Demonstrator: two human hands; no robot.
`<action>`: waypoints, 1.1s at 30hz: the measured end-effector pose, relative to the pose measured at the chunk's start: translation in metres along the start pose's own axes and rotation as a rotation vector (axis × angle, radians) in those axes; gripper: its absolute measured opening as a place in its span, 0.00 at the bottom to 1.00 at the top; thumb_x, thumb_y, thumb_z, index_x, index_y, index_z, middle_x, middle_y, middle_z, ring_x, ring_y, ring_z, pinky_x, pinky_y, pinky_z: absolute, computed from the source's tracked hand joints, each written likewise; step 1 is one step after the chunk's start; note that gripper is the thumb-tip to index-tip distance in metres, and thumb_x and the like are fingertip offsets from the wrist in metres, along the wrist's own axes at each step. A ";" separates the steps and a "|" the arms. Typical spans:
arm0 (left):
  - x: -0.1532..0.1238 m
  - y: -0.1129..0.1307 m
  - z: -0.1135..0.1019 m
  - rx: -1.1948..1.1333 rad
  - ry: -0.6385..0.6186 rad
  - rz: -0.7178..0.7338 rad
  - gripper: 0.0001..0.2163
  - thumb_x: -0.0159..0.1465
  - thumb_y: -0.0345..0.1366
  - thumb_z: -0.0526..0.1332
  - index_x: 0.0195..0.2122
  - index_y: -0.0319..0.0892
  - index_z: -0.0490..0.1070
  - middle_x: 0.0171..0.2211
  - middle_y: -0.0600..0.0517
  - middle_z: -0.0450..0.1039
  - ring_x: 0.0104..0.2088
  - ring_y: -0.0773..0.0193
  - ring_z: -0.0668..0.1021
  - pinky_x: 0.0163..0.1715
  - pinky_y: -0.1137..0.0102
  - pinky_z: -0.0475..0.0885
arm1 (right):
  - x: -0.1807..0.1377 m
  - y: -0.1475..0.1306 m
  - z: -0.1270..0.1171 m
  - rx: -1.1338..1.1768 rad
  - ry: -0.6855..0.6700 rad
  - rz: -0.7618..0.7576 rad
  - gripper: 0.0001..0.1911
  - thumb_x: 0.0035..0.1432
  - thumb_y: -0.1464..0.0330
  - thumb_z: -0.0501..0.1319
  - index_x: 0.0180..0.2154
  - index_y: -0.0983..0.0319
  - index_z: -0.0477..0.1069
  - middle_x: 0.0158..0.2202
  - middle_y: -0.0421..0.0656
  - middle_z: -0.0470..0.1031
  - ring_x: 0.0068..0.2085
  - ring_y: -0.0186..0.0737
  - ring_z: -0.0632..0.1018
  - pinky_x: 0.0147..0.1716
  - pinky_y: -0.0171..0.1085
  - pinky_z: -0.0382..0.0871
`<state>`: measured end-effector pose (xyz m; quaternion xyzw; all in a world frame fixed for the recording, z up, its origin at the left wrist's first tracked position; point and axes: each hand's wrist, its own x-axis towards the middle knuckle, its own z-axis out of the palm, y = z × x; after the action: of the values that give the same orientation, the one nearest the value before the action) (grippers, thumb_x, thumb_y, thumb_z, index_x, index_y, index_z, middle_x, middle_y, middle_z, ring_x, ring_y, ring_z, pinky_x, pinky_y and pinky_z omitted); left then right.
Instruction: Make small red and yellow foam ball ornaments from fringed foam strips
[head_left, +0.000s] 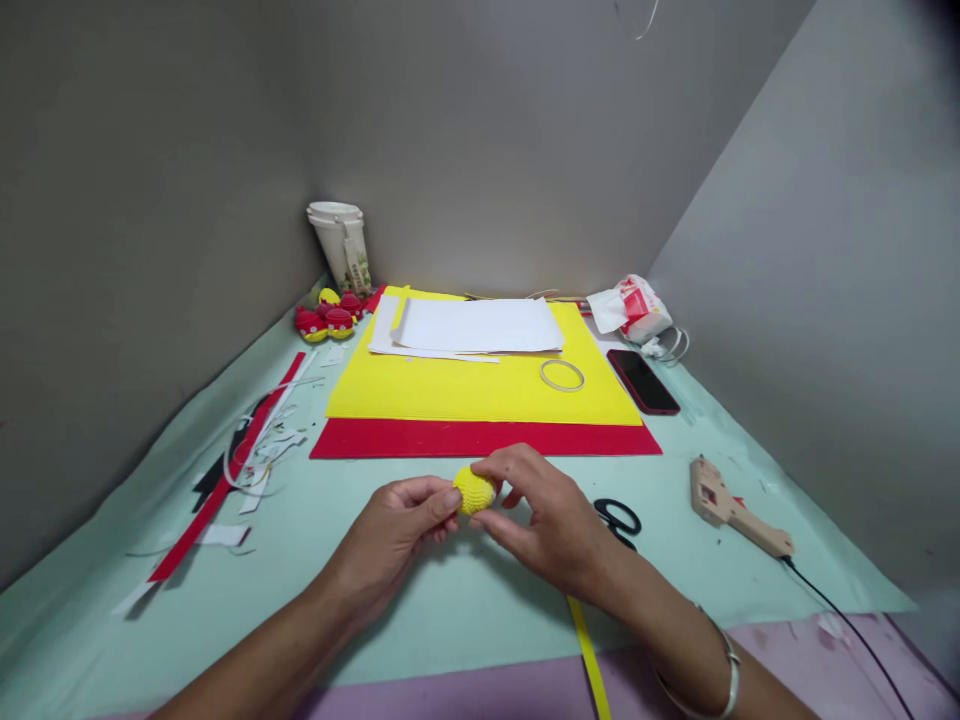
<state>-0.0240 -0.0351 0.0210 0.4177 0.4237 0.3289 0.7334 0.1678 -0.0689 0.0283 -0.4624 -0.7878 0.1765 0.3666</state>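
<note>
A small yellow crocheted ball (474, 490) is held between both my hands just above the pale green table cover, in front of the red sheet (480, 438). My left hand (390, 535) pinches the ball from the left with curled fingers. My right hand (547, 515) grips it from the right, thumb and fingertips closed on it. A silver bangle (724, 680) sits on my right wrist.
Yellow foam sheet (480, 385) with white papers (472, 325) and a ring (562, 374) lies behind. Black scissors (619, 520), a glue gun (731, 508) with cord, a phone (643, 380) and a tissue pack (630, 308) are right. Red-yellow crocheted pieces (326, 320), a cup (341, 245) and paper scraps (255, 460) are left. A yellow strip (589, 660) lies near.
</note>
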 end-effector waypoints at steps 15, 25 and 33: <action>0.000 -0.004 -0.004 -0.106 -0.070 -0.016 0.09 0.54 0.38 0.71 0.31 0.37 0.78 0.26 0.53 0.72 0.27 0.70 0.69 0.29 0.77 0.64 | 0.000 -0.001 0.001 -0.007 -0.020 0.008 0.25 0.56 0.72 0.66 0.54 0.57 0.64 0.44 0.45 0.72 0.40 0.40 0.73 0.36 0.38 0.73; 0.001 -0.003 -0.003 -0.137 -0.077 -0.041 0.11 0.55 0.40 0.71 0.29 0.36 0.77 0.24 0.54 0.70 0.25 0.72 0.68 0.27 0.78 0.64 | -0.001 0.001 0.001 0.019 -0.012 0.002 0.25 0.55 0.72 0.66 0.54 0.57 0.64 0.43 0.45 0.72 0.40 0.40 0.73 0.35 0.38 0.72; 0.003 -0.006 -0.005 -0.131 -0.117 -0.038 0.10 0.57 0.39 0.69 0.34 0.37 0.78 0.28 0.52 0.72 0.28 0.71 0.69 0.30 0.76 0.64 | 0.000 -0.001 0.001 0.028 -0.003 0.019 0.24 0.55 0.73 0.66 0.53 0.58 0.65 0.43 0.44 0.72 0.40 0.39 0.74 0.36 0.37 0.72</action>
<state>-0.0264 -0.0337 0.0136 0.3790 0.3655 0.3171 0.7888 0.1670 -0.0693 0.0283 -0.4643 -0.7815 0.1918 0.3701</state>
